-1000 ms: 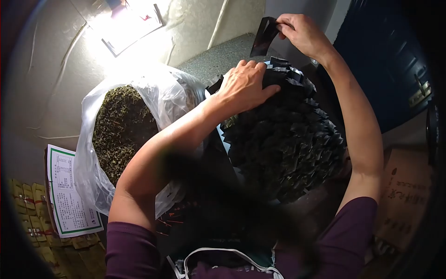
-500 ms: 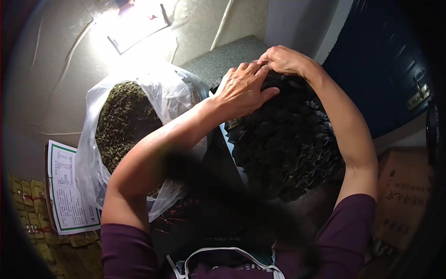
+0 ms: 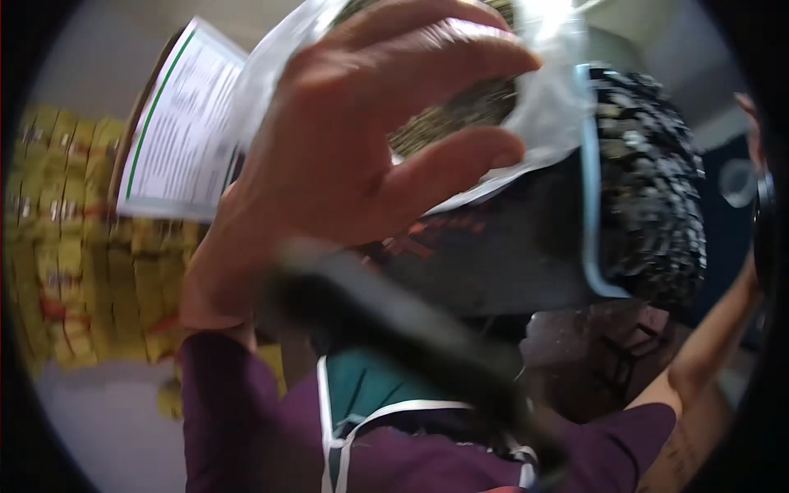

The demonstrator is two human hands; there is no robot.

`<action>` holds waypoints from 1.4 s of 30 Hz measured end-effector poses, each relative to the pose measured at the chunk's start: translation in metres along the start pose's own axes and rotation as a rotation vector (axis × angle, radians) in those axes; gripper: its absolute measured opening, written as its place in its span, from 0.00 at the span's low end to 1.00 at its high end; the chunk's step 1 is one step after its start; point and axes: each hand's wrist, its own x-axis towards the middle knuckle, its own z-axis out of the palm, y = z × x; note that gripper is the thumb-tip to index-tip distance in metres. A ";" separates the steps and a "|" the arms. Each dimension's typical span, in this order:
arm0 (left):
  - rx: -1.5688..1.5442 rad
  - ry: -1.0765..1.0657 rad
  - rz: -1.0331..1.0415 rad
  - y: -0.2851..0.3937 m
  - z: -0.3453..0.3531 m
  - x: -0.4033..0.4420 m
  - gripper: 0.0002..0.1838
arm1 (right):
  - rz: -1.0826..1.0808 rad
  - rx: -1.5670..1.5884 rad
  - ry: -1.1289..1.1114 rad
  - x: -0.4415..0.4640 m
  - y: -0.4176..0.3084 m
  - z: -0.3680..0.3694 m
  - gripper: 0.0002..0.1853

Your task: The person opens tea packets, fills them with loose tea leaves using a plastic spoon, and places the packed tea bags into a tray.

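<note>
My left hand [image 3: 370, 123] is raised close to the camera, fingers curved and thumb apart, with nothing between them. Behind it lies an open clear plastic bag [image 3: 551, 131] of dried leaf material [image 3: 468, 111]. At the far right edge my right hand [image 3: 753, 127] is partly visible, and a dark round shape covers its lower part. What its fingers do is too small to tell. Between the hands stands a light-blue-edged container [image 3: 590, 189] full of small black packets [image 3: 645, 181].
A printed sheet with a green border [image 3: 177, 123] leans at the upper left. Stacked yellow packets [image 3: 74, 246] fill the left side. A blurred dark bar [image 3: 394, 329] crosses the lower middle. A dark stool [image 3: 629, 349] stands on the floor at the lower right.
Both hands have left the black packets: my left hand rose toward the camera, my right hand moved out to the far right. The view has swung left and down. The dark strip is out of sight.
</note>
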 end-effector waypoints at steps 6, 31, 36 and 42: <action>-0.164 0.292 -0.489 0.042 -0.040 -0.160 0.23 | -0.034 0.188 0.029 -0.095 -0.126 0.076 0.33; 0.291 -0.100 -0.842 0.040 0.047 -0.284 0.34 | 0.557 1.471 0.000 -0.209 -0.182 0.320 0.11; 0.256 -0.070 -0.902 0.042 0.037 -0.272 0.35 | 0.450 1.447 -0.014 -0.211 -0.182 0.319 0.12; 0.050 0.002 -0.887 0.054 0.010 -0.271 0.36 | 0.458 1.432 0.040 -0.216 -0.184 0.311 0.12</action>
